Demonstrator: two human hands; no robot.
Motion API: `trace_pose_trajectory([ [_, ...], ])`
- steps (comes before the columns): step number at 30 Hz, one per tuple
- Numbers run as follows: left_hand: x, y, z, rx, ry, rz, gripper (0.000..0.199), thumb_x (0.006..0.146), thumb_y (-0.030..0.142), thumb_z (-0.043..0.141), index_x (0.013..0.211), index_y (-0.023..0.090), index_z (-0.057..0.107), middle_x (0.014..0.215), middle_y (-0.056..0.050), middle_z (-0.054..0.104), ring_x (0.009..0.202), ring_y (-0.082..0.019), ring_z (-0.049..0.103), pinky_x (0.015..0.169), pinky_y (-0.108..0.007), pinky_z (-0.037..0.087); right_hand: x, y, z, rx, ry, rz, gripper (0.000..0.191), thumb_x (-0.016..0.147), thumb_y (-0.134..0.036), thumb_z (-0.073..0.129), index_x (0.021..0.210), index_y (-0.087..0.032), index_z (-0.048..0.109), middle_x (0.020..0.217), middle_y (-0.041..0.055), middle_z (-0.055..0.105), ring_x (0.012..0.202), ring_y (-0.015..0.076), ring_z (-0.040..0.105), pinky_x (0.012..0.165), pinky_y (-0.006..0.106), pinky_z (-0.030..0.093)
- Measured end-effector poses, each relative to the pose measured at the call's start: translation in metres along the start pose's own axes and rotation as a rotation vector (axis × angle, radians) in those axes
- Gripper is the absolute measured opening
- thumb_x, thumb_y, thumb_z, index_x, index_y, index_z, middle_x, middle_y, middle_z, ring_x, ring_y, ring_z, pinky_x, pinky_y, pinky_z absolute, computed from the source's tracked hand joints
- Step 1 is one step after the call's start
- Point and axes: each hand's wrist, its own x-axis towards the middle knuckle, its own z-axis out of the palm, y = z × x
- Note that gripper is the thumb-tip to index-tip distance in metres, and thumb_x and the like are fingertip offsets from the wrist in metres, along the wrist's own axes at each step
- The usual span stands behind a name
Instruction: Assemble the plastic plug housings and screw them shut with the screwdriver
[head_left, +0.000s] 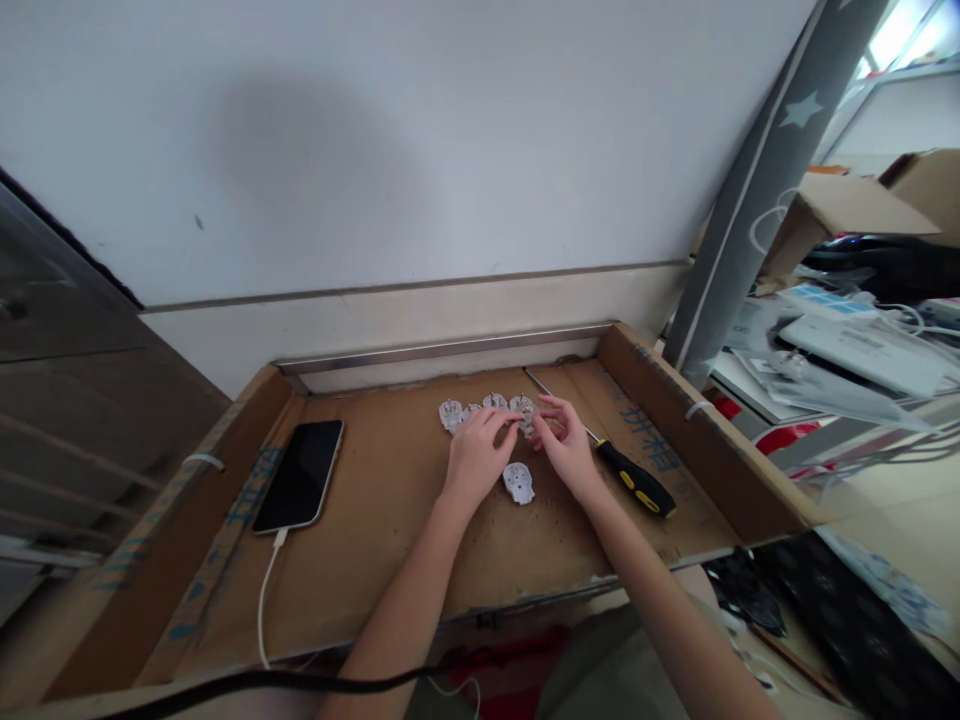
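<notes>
Both my hands meet over the middle of the cardboard tray. My left hand (480, 450) is closed, its thumb and fingertips pinched at a small white plug part (526, 424). From the other side my right hand (566, 445) grips the same part, thumb and forefinger bent toward it. The fingers partly cover this part. Just behind them lie several white plug halves with metal prongs, among them a left one (451, 415) and another one (494, 401). Nearer to me, between my wrists, a white plug cover (518, 483) with small holes rests on the cardboard.
A black and yellow screwdriver (636, 479) lies right of my right hand, its shaft pointing away. At left is a phone (300, 475) with a white cable (268, 590). Cardboard walls (705, 440) edge the tray (375, 560); a white wall (450, 150) rises behind.
</notes>
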Motion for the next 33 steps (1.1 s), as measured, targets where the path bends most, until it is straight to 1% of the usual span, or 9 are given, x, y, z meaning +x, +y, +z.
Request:
trace_pose_trajectory([
  [9,0.000,0.001,-0.001,-0.022,-0.030,-0.018,0.015,0.087,0.020,0.051,0.095,0.023,0.064,0.091,-0.002,0.065,0.092,-0.018,0.058,0.084,-0.032,0.045,0.000,0.002,0.001,0.017,-0.024,-0.010,0.040,0.086,-0.032,0.052,0.121,-0.013,0.044,0.099,0.0058,0.053,0.072,0.0044,0.051,0.057,0.015,0.046],
  [12,0.001,0.001,0.001,-0.054,-0.038,-0.036,0.017,0.086,0.021,0.052,0.099,0.023,0.062,0.095,-0.002,0.066,0.093,-0.018,0.058,0.084,-0.032,0.046,0.000,0.001,0.002,0.034,-0.025,0.000,0.039,0.086,-0.031,0.053,0.120,-0.013,0.044,0.098,0.0055,0.053,0.072,0.0046,0.051,0.057,0.015,0.047],
  [15,0.000,-0.003,-0.004,-0.088,-0.047,-0.069,0.020,0.087,0.024,0.052,0.104,0.024,0.061,0.099,-0.002,0.065,0.092,-0.018,0.059,0.083,-0.032,0.046,0.003,0.000,0.002,0.058,0.018,0.015,0.039,0.086,-0.030,0.052,0.121,-0.014,0.044,0.099,0.0059,0.053,0.074,0.0052,0.051,0.058,0.016,0.048],
  [19,-0.010,-0.013,-0.026,-0.020,-0.221,-0.055,0.016,0.081,0.023,0.057,0.097,0.025,0.063,0.099,0.000,0.065,0.093,-0.019,0.058,0.084,-0.032,0.045,0.009,0.000,0.002,0.114,0.104,0.049,0.041,0.087,-0.030,0.051,0.123,-0.014,0.042,0.103,0.0070,0.051,0.077,0.0066,0.052,0.060,0.018,0.049],
  [21,-0.018,-0.014,-0.038,0.055,-0.306,-0.037,0.014,0.078,0.025,0.061,0.091,0.024,0.064,0.095,0.000,0.065,0.092,-0.020,0.058,0.083,-0.033,0.045,0.012,0.000,0.000,0.155,0.115,0.085,0.042,0.087,-0.030,0.051,0.124,-0.014,0.041,0.105,0.0072,0.051,0.079,0.0072,0.052,0.061,0.019,0.049],
  [23,-0.024,-0.012,-0.045,0.105,-0.367,-0.034,0.012,0.077,0.029,0.063,0.088,0.024,0.064,0.089,0.000,0.065,0.087,-0.020,0.057,0.078,-0.032,0.045,0.013,-0.002,-0.002,0.202,0.085,0.139,0.042,0.087,-0.031,0.050,0.125,-0.014,0.041,0.104,0.0071,0.051,0.080,0.0076,0.053,0.063,0.020,0.050],
  [26,-0.030,-0.007,-0.044,0.131,-0.429,-0.037,0.012,0.077,0.030,0.063,0.087,0.023,0.064,0.084,0.000,0.064,0.083,-0.019,0.057,0.074,-0.031,0.044,0.012,-0.005,-0.005,0.269,0.000,0.225,0.041,0.089,-0.033,0.048,0.125,-0.013,0.042,0.101,0.0066,0.053,0.079,0.0078,0.054,0.067,0.022,0.051],
  [30,-0.031,-0.007,-0.037,0.157,-0.432,-0.036,0.008,0.081,0.027,0.059,0.081,0.021,0.064,0.083,-0.001,0.063,0.083,-0.019,0.056,0.072,-0.030,0.043,0.006,-0.009,-0.005,0.303,-0.075,0.261,0.040,0.088,-0.033,0.049,0.123,-0.013,0.043,0.097,0.0057,0.054,0.078,0.0076,0.054,0.067,0.022,0.051],
  [33,-0.024,-0.008,-0.043,0.135,-0.410,-0.054,0.010,0.083,0.027,0.055,0.080,0.021,0.063,0.083,-0.001,0.064,0.081,-0.018,0.057,0.071,-0.028,0.042,0.005,-0.008,-0.003,0.294,-0.068,0.231,0.040,0.088,-0.031,0.050,0.123,-0.013,0.043,0.100,0.0061,0.054,0.079,0.0075,0.054,0.067,0.022,0.051],
])
